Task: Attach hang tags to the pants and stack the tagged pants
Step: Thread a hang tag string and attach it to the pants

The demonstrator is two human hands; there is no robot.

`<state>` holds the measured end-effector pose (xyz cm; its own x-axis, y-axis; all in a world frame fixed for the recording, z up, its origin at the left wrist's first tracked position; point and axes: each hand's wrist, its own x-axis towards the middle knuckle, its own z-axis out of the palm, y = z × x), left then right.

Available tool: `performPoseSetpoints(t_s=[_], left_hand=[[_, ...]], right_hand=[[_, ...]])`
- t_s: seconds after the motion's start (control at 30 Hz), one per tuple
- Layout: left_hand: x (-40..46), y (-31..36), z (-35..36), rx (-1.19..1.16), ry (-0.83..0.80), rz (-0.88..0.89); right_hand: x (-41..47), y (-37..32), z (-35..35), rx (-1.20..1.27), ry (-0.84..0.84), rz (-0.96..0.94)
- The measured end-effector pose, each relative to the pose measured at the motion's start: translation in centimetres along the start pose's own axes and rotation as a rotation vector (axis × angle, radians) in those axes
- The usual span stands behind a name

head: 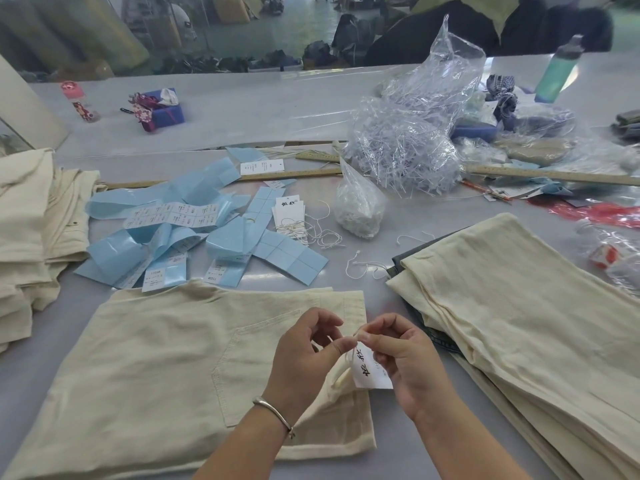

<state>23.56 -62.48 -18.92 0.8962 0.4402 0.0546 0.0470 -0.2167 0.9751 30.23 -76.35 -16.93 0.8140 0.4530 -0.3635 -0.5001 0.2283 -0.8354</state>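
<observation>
A: Where is your tag [369, 370] now?

B: You hold it just above the folded pants [166, 355], near their right edge. Your right hand [403, 358] pinches the tag; your left hand [304, 351] pinches its string [347, 355].

A: And the other things?

B: The stack [512, 306] lies right of the pants. Loose tags [291, 213] and blue sheets [194, 230] lie behind the pants.

Two black brush-style characters, not legible to me, on the white card hang tag [370, 370] at the fingers and on the white tag stack [290, 211] mid-worktop; "11038" on a white sticker [156, 274]; other labels too small.
</observation>
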Motion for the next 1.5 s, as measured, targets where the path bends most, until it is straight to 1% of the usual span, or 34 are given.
performPoseSetpoints(t_s=[0.17,0.4,0.47,0.53,0.63,0.7,0.73,0.83,0.93,1.0,1.03,1.1,1.17,1.23,1.27,1.33,1.4,1.5], left_hand=[[-0.2,-0.6,0.2,0.03,0.004,0.006],[-0.8,-1.3,0.7,0.063,0.048,-0.031],[-0.8,-1.4,0.5,0.082,0.046,-0.043],[-0.8,-1.4,0.1,0.138,0.028,-0.05],[-0.7,-1.7,-1.5,0.269,-0.001,-0.063],[-0.6,-2.5,-4.1,0.332,0.036,-0.082],[-0.6,-3.0,-5.8,0.359,0.077,-0.099],[-1.1,-5.4,-11.6,0.467,0.204,-0.155],[-2.3,-8.0,-16.8,0.524,0.228,-0.226],[-2.7,-9.3,-20.1,0.548,0.257,-0.265],[-2.7,-9.9,-21.9,0.578,0.285,-0.285],[-2.6,-10.9,-25.6,0.731,0.349,-0.345],[-3.0,-11.8,-29.2,0.897,0.428,-0.436],[-3.7,-12.6,-32.1,0.958,0.439,-0.542],[-4.0,-13.0,-33.1,0.948,0.425,-0.592],[-4.5,-14.0,-34.3,0.897,0.418,-0.662],[-4.8,-14.8,-34.5,0.822,0.412,-0.655],[-5.0,-15.5,-34.2,0.699,0.349,-0.614]], right_hand=[[-0.1,0.4,-0.2,-0.072,0.025,-0.037],[-0.1,1.1,-0.3,-0.098,0.06,-0.069],[0.0,1.2,-0.3,-0.154,0.068,-0.089],[0.2,1.3,0.0,-0.357,0.114,-0.205],[0.6,1.7,2.0,-0.81,0.187,-0.495],[1.1,1.9,4.0,-1.005,0.156,-0.635],[1.5,2.1,5.0,-1.057,0.123,-0.663],[2.8,3.2,8.9,-1.206,-0.022,-0.616],[4.5,6.1,14.3,-1.37,-0.258,-0.519],[6.2,7.9,17.6,-1.502,-0.347,-0.519],[7.4,8.7,18.8,-1.602,-0.344,-0.532],[9.9,9.9,19.9,-1.814,-0.263,-0.492],[11.9,10.7,19.6,-1.932,-0.172,-0.335],[13.5,11.4,18.9,-1.995,-0.111,-0.186],[14.1,11.5,18.6,-2.026,-0.082,-0.137],[14.7,11.7,18.6,-2.097,-0.039,-0.11],[14.9,11.8,18.7,-2.137,-0.027,-0.142],[13.9,12.0,18.9,-2.03,-0.077,-0.143]])
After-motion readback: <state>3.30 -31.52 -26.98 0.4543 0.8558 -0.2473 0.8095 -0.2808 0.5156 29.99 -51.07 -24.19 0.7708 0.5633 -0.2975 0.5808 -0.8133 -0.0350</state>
